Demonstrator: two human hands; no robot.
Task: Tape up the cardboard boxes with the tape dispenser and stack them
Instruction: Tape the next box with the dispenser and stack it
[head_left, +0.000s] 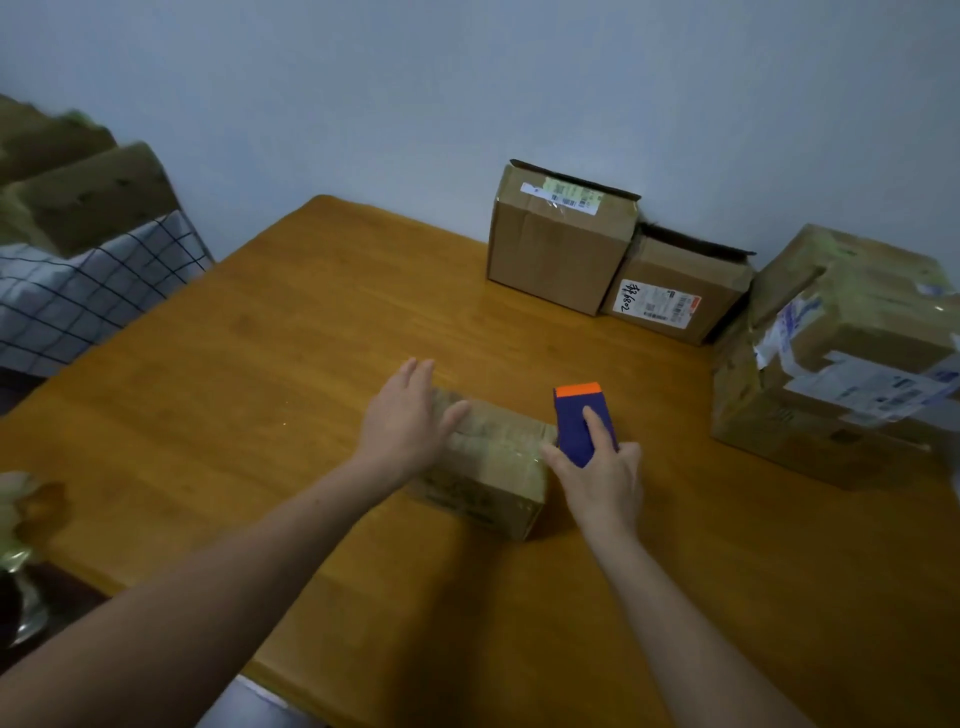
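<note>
Left hand (402, 415): flat, fingers straight, pressing box (488, 467) (on table (311, 322)).
Right hand (602, 478): grip clamped on dispenser (582, 421).

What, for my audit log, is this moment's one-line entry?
left hand: flat on small box | right hand: grips tape dispenser at box edge

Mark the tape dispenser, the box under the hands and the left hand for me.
tape dispenser (571, 431): head view, on its blue body, below the orange end.
small box (493, 467): head view, on its taped top face.
left hand (402, 415): head view, on the back of the hand, which lies flat on the box.
</note>
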